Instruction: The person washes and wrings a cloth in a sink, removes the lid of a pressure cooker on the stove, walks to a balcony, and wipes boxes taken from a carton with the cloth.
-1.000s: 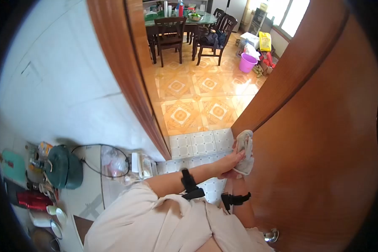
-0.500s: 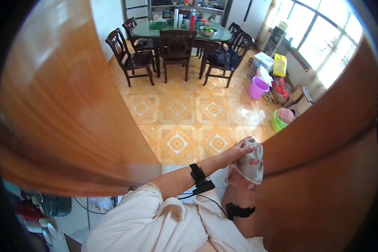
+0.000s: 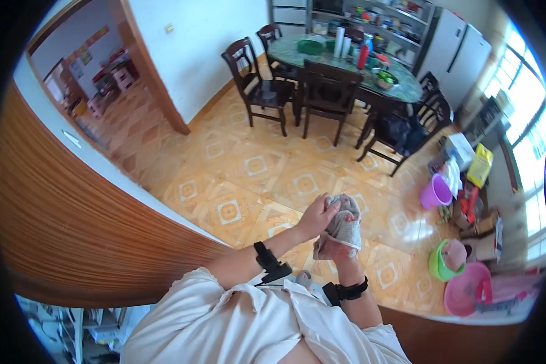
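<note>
A greyish cloth (image 3: 344, 221) with reddish patches, like a small towel, is bunched up in front of my body. My left hand (image 3: 317, 217) grips its left side, the thumb lying over the fabric. My right hand (image 3: 337, 250) is below and mostly inside the cloth; its fingers are covered, so their pose does not show. Both hands are close together above the tiled floor (image 3: 261, 165). Each forearm wears a black strap.
A wooden door panel (image 3: 91, 224) curves along the left. Ahead stand a green-topped table (image 3: 285, 45) and dark chairs (image 3: 330, 91). To the right are a purple bucket (image 3: 437, 193), a green basin (image 3: 441, 262) and a pink basin (image 3: 469, 290). An open doorway (image 3: 124, 103) lies at far left.
The view has turned left and moved forward out from between the door panels; the left doorway and pink basin now show. Both hands have kept the cloth and shifted slightly left in view.
</note>
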A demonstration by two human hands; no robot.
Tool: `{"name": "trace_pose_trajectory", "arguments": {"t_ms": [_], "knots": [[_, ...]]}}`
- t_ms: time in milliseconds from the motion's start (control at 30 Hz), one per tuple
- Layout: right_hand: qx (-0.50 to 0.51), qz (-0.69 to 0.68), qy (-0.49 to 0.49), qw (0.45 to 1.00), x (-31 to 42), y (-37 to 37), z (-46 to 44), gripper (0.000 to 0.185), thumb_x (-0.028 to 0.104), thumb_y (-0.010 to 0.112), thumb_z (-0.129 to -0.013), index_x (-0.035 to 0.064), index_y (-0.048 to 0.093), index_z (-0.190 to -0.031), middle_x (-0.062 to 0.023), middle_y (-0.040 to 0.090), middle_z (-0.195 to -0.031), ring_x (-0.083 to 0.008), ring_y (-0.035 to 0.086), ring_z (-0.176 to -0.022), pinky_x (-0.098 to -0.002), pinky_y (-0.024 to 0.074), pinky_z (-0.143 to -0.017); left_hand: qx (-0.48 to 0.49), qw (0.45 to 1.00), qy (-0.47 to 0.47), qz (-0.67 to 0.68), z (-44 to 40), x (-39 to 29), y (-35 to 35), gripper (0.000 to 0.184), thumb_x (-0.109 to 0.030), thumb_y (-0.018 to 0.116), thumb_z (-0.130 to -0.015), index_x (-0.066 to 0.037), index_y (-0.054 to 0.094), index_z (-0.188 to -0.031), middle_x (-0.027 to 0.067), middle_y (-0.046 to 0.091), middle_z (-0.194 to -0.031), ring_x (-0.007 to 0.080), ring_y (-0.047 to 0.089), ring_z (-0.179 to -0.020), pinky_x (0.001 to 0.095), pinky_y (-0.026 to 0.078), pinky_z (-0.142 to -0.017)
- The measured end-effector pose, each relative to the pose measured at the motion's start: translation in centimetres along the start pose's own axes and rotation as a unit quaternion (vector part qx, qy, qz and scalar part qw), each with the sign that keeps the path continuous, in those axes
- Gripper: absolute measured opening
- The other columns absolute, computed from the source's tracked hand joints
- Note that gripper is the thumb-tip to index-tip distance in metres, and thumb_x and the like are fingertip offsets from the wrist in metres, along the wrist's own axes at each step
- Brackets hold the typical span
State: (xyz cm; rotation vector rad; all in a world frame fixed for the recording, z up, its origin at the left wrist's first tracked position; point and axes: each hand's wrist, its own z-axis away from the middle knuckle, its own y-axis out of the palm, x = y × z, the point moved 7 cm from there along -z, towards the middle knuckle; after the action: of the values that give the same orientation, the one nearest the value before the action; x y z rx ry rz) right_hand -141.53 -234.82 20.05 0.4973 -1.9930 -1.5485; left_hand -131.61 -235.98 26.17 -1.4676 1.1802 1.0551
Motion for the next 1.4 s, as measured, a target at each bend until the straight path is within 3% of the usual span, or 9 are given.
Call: {"name": "trace_pose_trajectory", "arguments": {"t_ms": [67,467,800,1000,1100,1133,1233,1367,1400], "knots": [[-0.265,0.113,-0.057,0.956,-0.2,-1.3,-3.7,0.04,0.041,0.042,-0.107,0.0169,0.053,-0.137,-0.0074,0.059,-0.135,-0.0239,0.061,-0.122,-0.0427,0.0511,-0.104,0.002,1.0,-0.027,-0.01,-2.5,1.7,-3.5,0.041,-0.04,0.062,-0.101,0.001,0.057,-0.1,0.0172,0.062,-0.085,0.0257,0.06,-0.077,0.0394,0.048,-0.071],[-0.138,0.185,0.245,0.942,-7.0,-9.1,-31.6,0.054,0.057,0.045,-0.1,0.0157,0.055,-0.133,-0.0103,0.066,-0.119,-0.0305,0.067,-0.097,-0.0421,0.0573,-0.076,0.017,0.984,-0.173,-0.028,-18.2,8.9,-25.3,0.056,-0.057,0.065,-0.096,-0.003,0.063,-0.111,0.0129,0.067,-0.082,0.0203,0.068,-0.062,0.0331,0.054,-0.052],[-0.097,0.226,0.256,0.935,-10.6,-11.1,-57.9,0.061,0.051,0.054,-0.097,0.0141,0.049,-0.146,-0.0124,0.057,-0.142,-0.0331,0.054,-0.131,-0.0512,0.0426,-0.112,-0.087,0.979,-0.168,-0.072,-29.6,12.9,-49.6,0.044,-0.046,0.071,-0.095,-0.004,0.069,-0.108,0.0077,0.07,-0.086,0.0149,0.067,-0.066,0.0287,0.053,-0.06],[-0.092,0.282,0.32,0.9,-15.5,-14.9,-76.8,0.05,0.053,0.052,-0.098,0.0165,0.06,-0.131,-0.0066,0.064,-0.131,-0.0334,0.058,-0.121,-0.0553,0.0481,-0.103,-0.23,0.954,-0.193,0.004,-31.7,20.3,-66.6,0.031,-0.035,0.07,-0.097,-0.006,0.07,-0.108,0.0037,0.07,-0.085,0.0104,0.065,-0.065,0.0265,0.051,-0.058],[0.225,0.638,0.145,0.722,-19.9,-22.2,-89.7,0.047,0.058,0.047,-0.099,0.0227,0.061,-0.126,-0.0036,0.066,-0.124,-0.0322,0.061,-0.113,-0.0544,0.0495,-0.098,-0.329,0.914,-0.237,0.015,-31.0,21.4,-75.5,0.029,-0.034,0.069,-0.098,-0.007,0.07,-0.11,0.0024,0.069,-0.085,0.0117,0.066,-0.068,0.0269,0.052,-0.06],[0.15,0.388,0.277,0.866,-23.0,-21.8,-92.2,0.033,0.046,0.049,-0.097,0.0197,0.06,-0.114,-0.0045,0.066,-0.114,-0.0278,0.062,-0.106,-0.0467,0.0496,-0.093,-0.385,0.883,-0.264,0.034,-29.9,22.1,-78.4,0.03,-0.035,0.068,-0.099,-0.007,0.069,-0.111,0.0025,0.069,-0.086,0.0116,0.066,-0.071,0.0269,0.052,-0.063],[-0.1,0.255,0.351,0.895,-30.5,-19.9,-98.6,0.017,0.032,0.055,-0.087,0.0168,0.059,-0.092,-0.0075,0.065,-0.099,-0.0265,0.061,-0.09,-0.0379,0.0476,-0.083,-0.487,0.824,-0.284,0.05,-26.6,21.5,-85.4,0.032,-0.037,0.066,-0.099,-0.009,0.069,-0.112,0.0027,0.07,-0.088,0.0112,0.067,-0.076,0.0269,0.053,-0.066],[0.364,0.578,0.235,0.692,-41.5,-15.9,-105.6,0.031,0.042,0.061,-0.091,0.0175,0.059,-0.109,-0.0057,0.065,-0.114,-0.0242,0.063,-0.106,-0.0383,0.0485,-0.098,-0.589,0.747,-0.306,0.049,-21.0,21.4,-90.4,0.033,-0.039,0.065,-0.099,-0.01,0.069,-0.114,0.0026,0.07,-0.091,0.0114,0.067,-0.079,0.0273,0.053,-0.069],[0.287,0.366,0.363,0.807,-44.8,-15.1,-106.1,0.044,0.047,0.057,-0.093,0.0195,0.055,-0.127,-0.0065,0.061,-0.128,-0.0282,0.055,-0.121,-0.0454,0.043,-0.106,-0.598,0.739,-0.306,0.051,-19.8,21.6,-91.5,0.033,-0.039,0.065,-0.099,-0.01,0.069,-0.114,0.0026,0.07,-0.091,0.0114,0.067,-0.079,0.0273,0.053,-0.069]]}}
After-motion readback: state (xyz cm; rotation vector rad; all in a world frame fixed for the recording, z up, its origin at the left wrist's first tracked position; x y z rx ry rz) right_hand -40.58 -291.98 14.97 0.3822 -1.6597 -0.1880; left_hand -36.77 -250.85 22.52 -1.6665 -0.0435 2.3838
